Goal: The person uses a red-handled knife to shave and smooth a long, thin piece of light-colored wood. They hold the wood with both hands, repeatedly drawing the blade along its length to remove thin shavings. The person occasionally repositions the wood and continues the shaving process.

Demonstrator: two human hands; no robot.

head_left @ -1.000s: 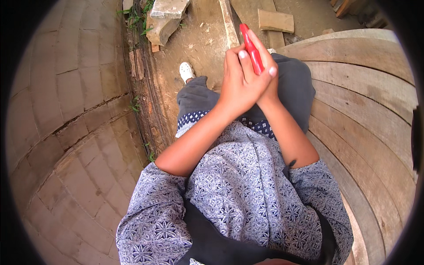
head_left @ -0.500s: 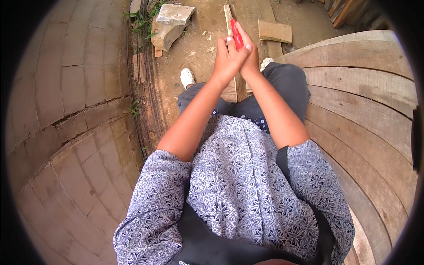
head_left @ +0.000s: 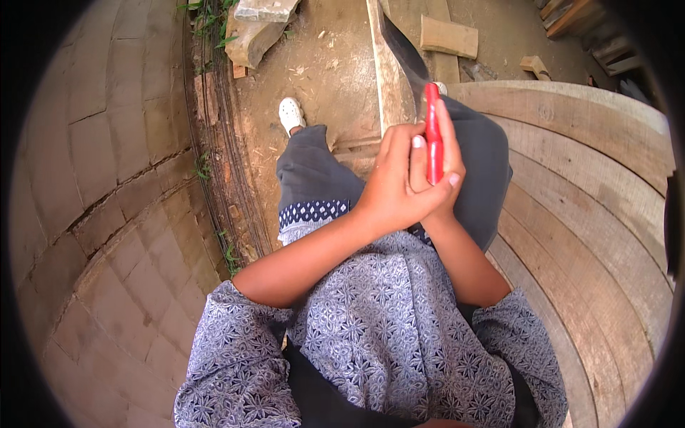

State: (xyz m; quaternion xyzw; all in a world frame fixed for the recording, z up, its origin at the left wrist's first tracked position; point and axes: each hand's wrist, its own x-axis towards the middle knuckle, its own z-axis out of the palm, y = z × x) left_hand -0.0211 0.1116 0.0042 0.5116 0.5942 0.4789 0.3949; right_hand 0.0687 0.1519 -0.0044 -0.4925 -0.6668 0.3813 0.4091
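Head view: L hand (head_left: 392,180) & R hand (head_left: 452,148) are gripping the red handle (head_left: 434,139), fingers (head_left: 418,160) curled snugly round it, dark blade (head_left: 405,53) pointing fwd by timber (head_left: 387,78) nr R trouser leg (head_left: 481,160), so a slipping grip or blade glancing sideways could be risking a cut.

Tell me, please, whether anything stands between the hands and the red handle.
Nothing visible does: the left hand and the right hand are clasped together around the red handle, its dark blade extending away from the person.

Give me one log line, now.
left hand: gripping red handle | right hand: same | dark blade: by timber strip, contact unclear
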